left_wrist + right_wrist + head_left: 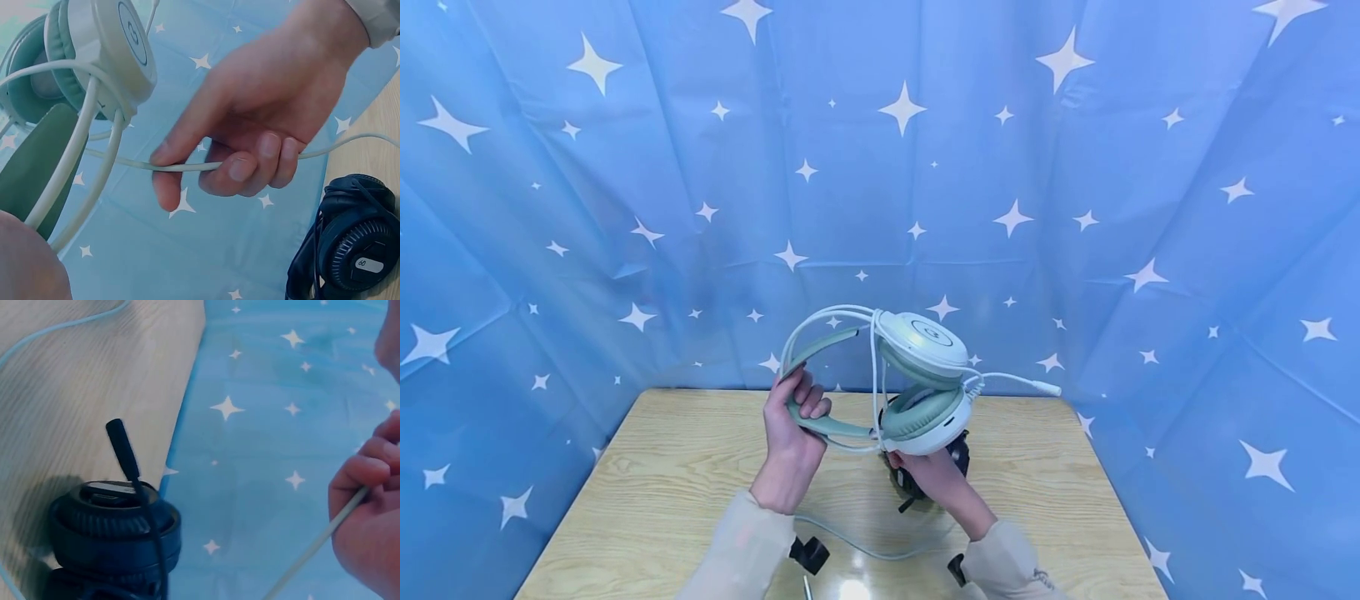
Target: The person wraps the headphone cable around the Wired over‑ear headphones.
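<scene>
While L hand (pixel 793 437) grips headset band (pixel 838 428) at 9 o'clock, R hand (pixel 269 106) pinches cable (pixel 195 167) at 6; cups (pixel 925 343) prob. heaviest, cable limp, band best hold.

In the left wrist view you can see a small white label (pixel 369 265) on the black headset (pixel 340 240); its digits look like 60, or 09 if you read it the other way up. On the white headset (pixel 103 47) you find a ringed emblem (pixel 132 32), its letter-like sign too unclear to name.
</scene>
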### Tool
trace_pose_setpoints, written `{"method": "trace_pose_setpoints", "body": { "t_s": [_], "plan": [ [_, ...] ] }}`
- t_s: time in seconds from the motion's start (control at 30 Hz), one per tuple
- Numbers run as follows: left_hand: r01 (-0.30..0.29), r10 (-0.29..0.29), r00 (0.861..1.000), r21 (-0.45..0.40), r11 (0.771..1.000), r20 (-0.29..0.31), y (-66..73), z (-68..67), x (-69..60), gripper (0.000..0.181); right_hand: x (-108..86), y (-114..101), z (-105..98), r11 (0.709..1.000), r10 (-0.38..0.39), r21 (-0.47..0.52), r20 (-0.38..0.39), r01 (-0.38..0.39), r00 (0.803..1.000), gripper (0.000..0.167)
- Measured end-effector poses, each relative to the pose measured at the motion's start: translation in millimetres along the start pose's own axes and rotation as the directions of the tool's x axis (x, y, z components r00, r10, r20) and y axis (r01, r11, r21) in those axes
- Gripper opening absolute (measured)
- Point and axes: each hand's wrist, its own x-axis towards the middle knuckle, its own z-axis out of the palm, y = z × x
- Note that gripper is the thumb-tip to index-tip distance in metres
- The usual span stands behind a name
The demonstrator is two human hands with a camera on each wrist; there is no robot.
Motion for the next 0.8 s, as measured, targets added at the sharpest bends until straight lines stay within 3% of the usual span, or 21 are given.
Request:
{"method": "trace_pose_setpoints", "body": {
  "t_s": [0.27,0.5,0.67,0.8],
  "plan": [
    [-0.088,0.09,0.995,0.067,0.994,-0.032,-1.5,2.6,1.7,0.023,-3.6,-8.8,9.4,0.996,0.02,-0.087,-0.001,-0.02,1.0,0.029],
    [-0.162,0.177,0.979,0.138,0.977,-0.101,0.3,0.1,4.7,0.022,-3.5,-18.4,15.9,0.973,0.079,-0.218,-0.01,-0.079,0.997,0.03],
    [-0.224,0.256,0.96,0.237,0.945,-0.116,-0.5,-3.5,7.4,0.024,-4.1,-23.7,17.3,0.963,0.082,-0.259,-0.001,-0.079,0.997,0.026],
    [-0.296,0.341,0.936,0.32,0.9,-0.092,-1.7,-6.3,9.1,0.022,-4.9,-27.5,16.9,0.963,0.097,-0.253,0.012,-0.091,0.995,0.025]
  ]
}}
